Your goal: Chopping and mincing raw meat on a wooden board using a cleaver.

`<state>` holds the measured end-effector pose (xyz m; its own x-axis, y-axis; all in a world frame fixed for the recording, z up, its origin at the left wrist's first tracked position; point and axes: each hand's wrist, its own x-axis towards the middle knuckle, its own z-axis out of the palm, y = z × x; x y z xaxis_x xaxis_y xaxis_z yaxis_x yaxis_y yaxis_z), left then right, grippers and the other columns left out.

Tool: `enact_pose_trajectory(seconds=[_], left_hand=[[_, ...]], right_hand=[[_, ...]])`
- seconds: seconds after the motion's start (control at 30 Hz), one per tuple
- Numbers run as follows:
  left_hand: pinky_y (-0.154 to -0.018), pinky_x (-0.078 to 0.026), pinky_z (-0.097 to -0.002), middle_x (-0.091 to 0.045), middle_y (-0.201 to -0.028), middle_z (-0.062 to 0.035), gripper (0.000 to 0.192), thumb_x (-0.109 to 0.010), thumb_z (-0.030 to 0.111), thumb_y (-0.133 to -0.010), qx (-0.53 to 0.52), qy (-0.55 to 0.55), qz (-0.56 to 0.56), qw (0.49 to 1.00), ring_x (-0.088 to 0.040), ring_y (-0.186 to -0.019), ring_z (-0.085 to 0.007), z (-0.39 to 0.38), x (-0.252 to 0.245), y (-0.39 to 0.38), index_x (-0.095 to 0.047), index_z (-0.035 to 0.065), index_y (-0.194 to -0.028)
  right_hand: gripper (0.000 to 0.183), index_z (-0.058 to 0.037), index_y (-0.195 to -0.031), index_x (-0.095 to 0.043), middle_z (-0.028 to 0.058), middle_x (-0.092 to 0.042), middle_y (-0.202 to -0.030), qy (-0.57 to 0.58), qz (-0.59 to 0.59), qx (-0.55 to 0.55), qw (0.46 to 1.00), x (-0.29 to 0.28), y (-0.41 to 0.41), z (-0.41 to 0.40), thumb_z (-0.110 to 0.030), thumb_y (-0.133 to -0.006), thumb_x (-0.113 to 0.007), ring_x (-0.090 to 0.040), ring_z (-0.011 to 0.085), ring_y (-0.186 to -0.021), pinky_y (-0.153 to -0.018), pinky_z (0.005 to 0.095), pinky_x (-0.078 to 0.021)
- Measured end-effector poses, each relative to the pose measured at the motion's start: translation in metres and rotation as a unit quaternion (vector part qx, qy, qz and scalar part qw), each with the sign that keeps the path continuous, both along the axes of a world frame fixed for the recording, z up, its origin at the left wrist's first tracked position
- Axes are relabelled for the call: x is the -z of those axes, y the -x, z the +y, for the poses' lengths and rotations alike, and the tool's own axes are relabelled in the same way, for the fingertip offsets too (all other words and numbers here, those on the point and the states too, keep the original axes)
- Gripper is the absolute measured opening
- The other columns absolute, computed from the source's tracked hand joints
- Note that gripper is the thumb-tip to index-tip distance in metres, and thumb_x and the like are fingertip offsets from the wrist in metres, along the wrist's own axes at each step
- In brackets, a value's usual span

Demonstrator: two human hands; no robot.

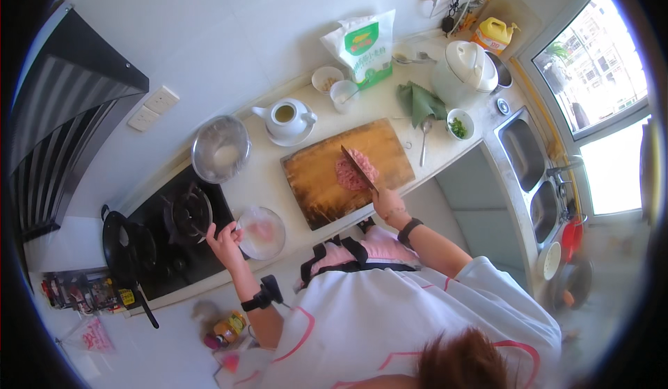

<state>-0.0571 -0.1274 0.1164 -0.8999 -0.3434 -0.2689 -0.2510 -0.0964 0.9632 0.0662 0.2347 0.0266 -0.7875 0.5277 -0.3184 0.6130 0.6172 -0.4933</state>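
Note:
My right hand [389,206] grips the handle of a kitchen knife [358,166]. Its blade rests across a flat mound of minced meat [346,176] on a worn wooden cutting board [313,190]. My left hand [225,243] is raised with fingers apart, holding nothing, between the gas hob and a shallow translucent bowl [276,232]. Some pinkish residue shows in that bowl. Whether my left fingertips touch its rim I cannot tell.
Behind the board stand a white teapot [303,124], a flour bag [383,50] and a rice cooker [454,70]. A bowl of chopped greens [469,120] and a spoon [424,146] lie right. Leftward are a film-covered metal bowl [209,151], a hob [151,222] and a wok [117,237].

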Motion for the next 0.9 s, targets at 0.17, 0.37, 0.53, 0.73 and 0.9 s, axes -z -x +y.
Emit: enact_pose_trajectory(seconds=[0.17,0.37,0.53,0.73,0.9], left_hand=[[-0.065,-0.049,-0.0304,-0.064,-0.093,-0.0156,0.053,-0.056,0.01,-0.083,-0.021,-0.001,-0.007,1.0,-0.06,-0.066,-0.0192,-0.01,0.004,-0.004,-0.032,0.0074,-0.13],[-0.065,-0.049,-0.0306,-0.064,-0.094,-0.0153,0.053,-0.057,0.009,-0.082,-0.029,0.001,-0.019,0.999,-0.06,-0.066,-0.019,-0.011,0.005,-0.001,-0.033,0.0075,-0.13],[-0.065,-0.049,-0.0301,-0.064,-0.094,-0.0153,0.053,-0.057,0.01,-0.083,-0.025,0.0,-0.017,1.0,-0.06,-0.065,-0.0189,-0.004,-0.005,-0.002,-0.033,0.0071,-0.13],[-0.066,-0.049,-0.0301,-0.064,-0.096,-0.0158,0.052,-0.057,0.011,-0.083,-0.019,-0.001,0.006,1.0,-0.061,-0.068,-0.0192,-0.004,-0.005,-0.003,-0.034,0.0068,-0.13],[-0.067,-0.049,-0.0298,-0.063,-0.096,-0.0161,0.053,-0.057,0.011,-0.084,-0.024,0.01,0.003,1.0,-0.061,-0.069,-0.0192,-0.008,-0.005,-0.008,-0.033,0.007,-0.131]], right_hand=[[0.04,0.0012,-0.079,-0.062,0.0273,-0.062,-0.076,-0.019,0.1,0.038,0.994,-0.012,0.0,-0.006,-0.034,-0.092,-0.047,-0.06,0.0437,-0.074,-0.069,0.0504,-0.0486],[0.039,0.0014,-0.078,-0.061,0.0274,-0.062,-0.076,-0.034,0.051,0.021,0.998,-0.002,0.006,0.0,-0.033,-0.091,-0.049,-0.06,0.0434,-0.075,-0.068,0.0509,-0.0479],[0.038,0.0021,-0.078,-0.062,0.027,-0.062,-0.076,-0.044,0.027,0.021,0.998,0.003,0.005,0.002,-0.032,-0.09,-0.049,-0.061,0.0426,-0.075,-0.07,0.0497,-0.0493],[0.035,-0.001,-0.082,-0.063,0.0249,-0.064,-0.079,-0.041,0.004,0.007,0.999,0.017,0.007,0.007,-0.032,-0.09,-0.048,-0.062,0.0423,-0.074,-0.069,0.0498,-0.0498],[0.037,0.0028,-0.082,-0.062,0.0279,-0.061,-0.078,-0.009,0.057,-0.001,0.998,0.005,0.011,0.003,-0.029,-0.091,-0.046,-0.06,0.0449,-0.075,-0.071,0.0515,-0.0468]])
